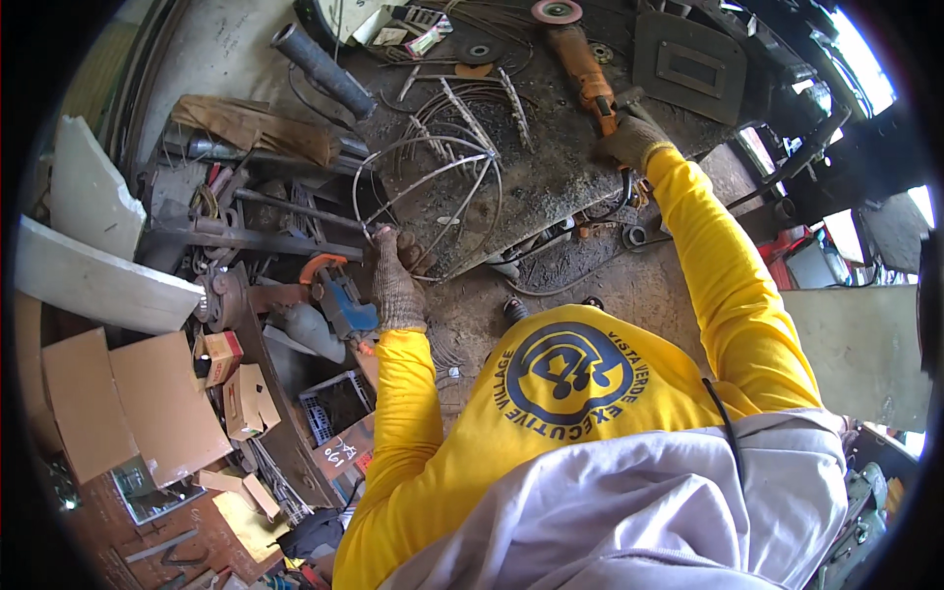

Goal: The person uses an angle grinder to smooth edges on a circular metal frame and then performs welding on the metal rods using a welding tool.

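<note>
My left hand, in a knitted glove, is closed on the rim of a round wire frame with spokes meeting at one point. The frame stands tilted at the near left edge of the dark worktable. Further right, my gloved right hand is wrapped around the rear end of an orange angle grinder. The grinder lies pointing away, its pinkish disc at the far end. Beside that hand shows a metal bar like a hammer head; its other end is hidden.
A welding mask lies at the far right of the table. Slag-crusted rods and a thick pipe lie beyond the wire frame. Left stand a blue clamp-like tool and cardboard boxes. A cable hangs below the table edge.
</note>
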A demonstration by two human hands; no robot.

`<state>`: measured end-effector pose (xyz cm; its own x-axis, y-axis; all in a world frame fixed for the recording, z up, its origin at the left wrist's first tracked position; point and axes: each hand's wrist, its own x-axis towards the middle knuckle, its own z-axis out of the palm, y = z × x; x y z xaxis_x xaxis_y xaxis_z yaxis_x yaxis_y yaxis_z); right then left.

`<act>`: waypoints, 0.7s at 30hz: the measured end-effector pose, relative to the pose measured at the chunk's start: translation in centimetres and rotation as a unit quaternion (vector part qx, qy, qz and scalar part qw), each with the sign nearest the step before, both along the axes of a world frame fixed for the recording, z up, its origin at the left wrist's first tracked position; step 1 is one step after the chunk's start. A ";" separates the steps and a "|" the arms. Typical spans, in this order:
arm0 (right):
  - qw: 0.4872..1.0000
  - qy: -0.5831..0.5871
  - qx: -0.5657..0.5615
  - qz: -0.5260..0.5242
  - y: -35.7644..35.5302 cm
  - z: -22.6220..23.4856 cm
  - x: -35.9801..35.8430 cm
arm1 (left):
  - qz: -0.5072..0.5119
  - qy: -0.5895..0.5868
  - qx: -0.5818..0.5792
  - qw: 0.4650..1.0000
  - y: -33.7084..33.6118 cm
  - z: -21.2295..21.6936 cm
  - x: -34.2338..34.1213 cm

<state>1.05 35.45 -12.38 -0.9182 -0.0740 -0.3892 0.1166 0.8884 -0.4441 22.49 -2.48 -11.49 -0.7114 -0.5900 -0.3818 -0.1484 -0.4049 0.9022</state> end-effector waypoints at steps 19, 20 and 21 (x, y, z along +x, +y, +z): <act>0.679 -0.206 -0.650 -0.271 -1.1 -0.7 1.0 | 0.004 0.008 -0.297 0.955 -1.8 -1.5 0.7; 0.682 -0.188 -0.660 -0.253 -1.4 -0.8 1.1 | 0.004 0.009 -0.296 0.955 -1.9 -1.6 1.0; 0.684 -0.183 -0.659 -0.254 -1.3 -0.9 0.8 | 0.035 0.024 -0.342 0.939 -1.9 -1.5 1.1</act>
<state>1.82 34.12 -13.31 -0.8145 -0.2901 -0.5025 0.5794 -0.4520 -0.6782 23.58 -4.37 -12.98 -0.6688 -0.7312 0.1343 -0.0958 0.2639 0.9598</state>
